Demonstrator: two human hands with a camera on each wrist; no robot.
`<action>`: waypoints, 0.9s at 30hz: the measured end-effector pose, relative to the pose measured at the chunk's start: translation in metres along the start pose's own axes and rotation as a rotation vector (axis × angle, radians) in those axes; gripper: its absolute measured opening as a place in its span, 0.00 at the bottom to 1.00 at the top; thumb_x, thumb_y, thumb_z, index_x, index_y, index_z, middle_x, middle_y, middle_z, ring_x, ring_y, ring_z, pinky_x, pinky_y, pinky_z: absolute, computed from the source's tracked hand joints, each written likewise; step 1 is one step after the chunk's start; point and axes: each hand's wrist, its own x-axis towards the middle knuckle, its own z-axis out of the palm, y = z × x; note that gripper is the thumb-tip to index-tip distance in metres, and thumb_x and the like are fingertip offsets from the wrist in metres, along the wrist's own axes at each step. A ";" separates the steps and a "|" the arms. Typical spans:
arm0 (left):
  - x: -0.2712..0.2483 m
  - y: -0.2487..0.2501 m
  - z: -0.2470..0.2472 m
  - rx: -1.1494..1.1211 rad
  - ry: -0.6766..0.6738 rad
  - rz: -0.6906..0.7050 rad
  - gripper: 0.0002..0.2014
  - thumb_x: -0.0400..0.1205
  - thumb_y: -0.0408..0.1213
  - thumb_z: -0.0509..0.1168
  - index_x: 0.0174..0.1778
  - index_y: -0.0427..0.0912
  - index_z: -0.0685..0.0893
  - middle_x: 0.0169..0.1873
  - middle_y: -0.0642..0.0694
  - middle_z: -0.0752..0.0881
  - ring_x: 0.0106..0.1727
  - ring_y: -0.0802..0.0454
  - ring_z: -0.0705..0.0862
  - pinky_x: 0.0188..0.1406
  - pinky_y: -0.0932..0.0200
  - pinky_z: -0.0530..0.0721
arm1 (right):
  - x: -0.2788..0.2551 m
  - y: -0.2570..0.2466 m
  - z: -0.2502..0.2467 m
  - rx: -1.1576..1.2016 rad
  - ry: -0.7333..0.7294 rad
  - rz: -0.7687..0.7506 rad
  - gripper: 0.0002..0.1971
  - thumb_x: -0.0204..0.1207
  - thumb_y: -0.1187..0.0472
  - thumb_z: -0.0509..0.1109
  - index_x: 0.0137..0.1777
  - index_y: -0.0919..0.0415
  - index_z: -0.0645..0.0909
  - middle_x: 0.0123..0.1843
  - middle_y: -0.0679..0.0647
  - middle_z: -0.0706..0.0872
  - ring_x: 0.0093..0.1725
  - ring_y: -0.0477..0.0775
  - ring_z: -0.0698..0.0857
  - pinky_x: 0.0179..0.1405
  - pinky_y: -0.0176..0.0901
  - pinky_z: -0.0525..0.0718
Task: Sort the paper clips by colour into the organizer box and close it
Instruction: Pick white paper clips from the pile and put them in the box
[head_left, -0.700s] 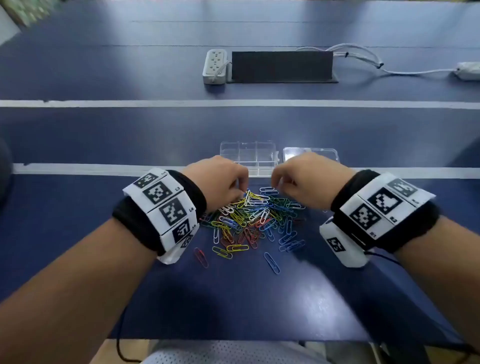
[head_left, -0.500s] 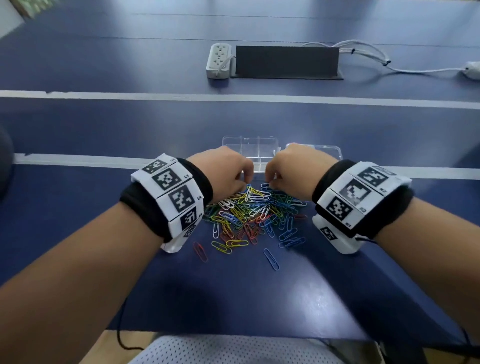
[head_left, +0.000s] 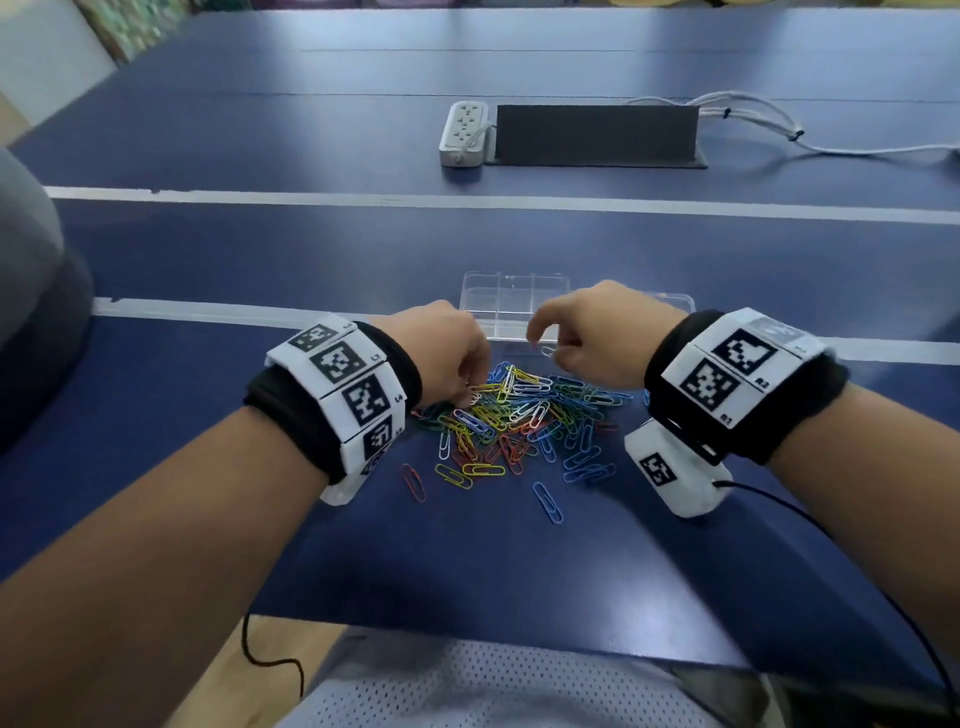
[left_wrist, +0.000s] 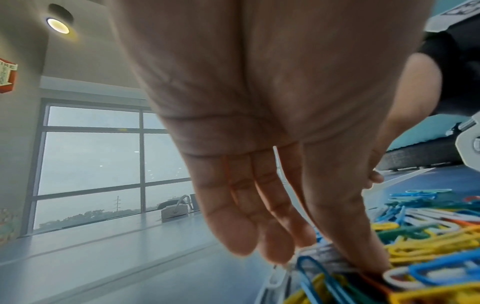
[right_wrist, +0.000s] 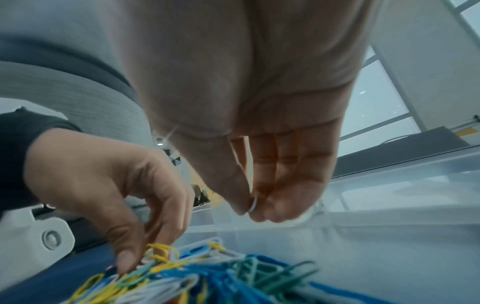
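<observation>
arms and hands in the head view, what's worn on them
Both forearms are bare. Each wrist carries a black fabric band topped by white plates printed with black square markers. A white camera housing hangs under the right wrist, trailing a thin black cable. No gloves or rings show.

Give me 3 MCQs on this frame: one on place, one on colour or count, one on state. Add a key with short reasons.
1. Where does the organizer box sit relative to the paper clip pile?
A. Beyond it, farther from the person
B. Between the pile and the person
C. On top of the power strip

2. What colour is the lone clip nearest the person?
A. Pink
B. Blue
C. Black

3. What is the right hand doing?
A. Lying flat on the table
B. Closing the box lid
C. Pinching one pale clip above the pile

Key: 1 A, the head view shows the clear box behind the pile. 2 B, that clip is blue. 3 C, the right wrist view shows thumb and fingertips closed on a clip.
</observation>
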 end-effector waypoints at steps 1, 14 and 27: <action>-0.001 0.000 0.001 -0.011 0.006 -0.004 0.09 0.75 0.40 0.73 0.50 0.47 0.88 0.40 0.54 0.81 0.44 0.53 0.79 0.43 0.62 0.75 | 0.001 -0.004 0.001 0.004 0.003 -0.032 0.16 0.77 0.63 0.63 0.60 0.49 0.83 0.54 0.54 0.87 0.54 0.58 0.85 0.55 0.46 0.83; -0.004 -0.026 0.003 -0.210 0.053 0.053 0.11 0.79 0.33 0.63 0.51 0.52 0.86 0.34 0.56 0.86 0.35 0.61 0.79 0.48 0.62 0.80 | 0.021 -0.027 0.008 -0.162 -0.054 -0.214 0.10 0.75 0.61 0.69 0.52 0.51 0.89 0.36 0.44 0.77 0.43 0.50 0.78 0.30 0.32 0.68; -0.017 -0.028 0.004 -0.289 0.048 0.003 0.13 0.80 0.31 0.57 0.48 0.53 0.83 0.32 0.53 0.84 0.37 0.54 0.80 0.48 0.59 0.80 | 0.008 -0.010 0.007 0.347 -0.011 0.052 0.03 0.73 0.61 0.71 0.40 0.54 0.84 0.37 0.53 0.92 0.28 0.49 0.87 0.41 0.46 0.90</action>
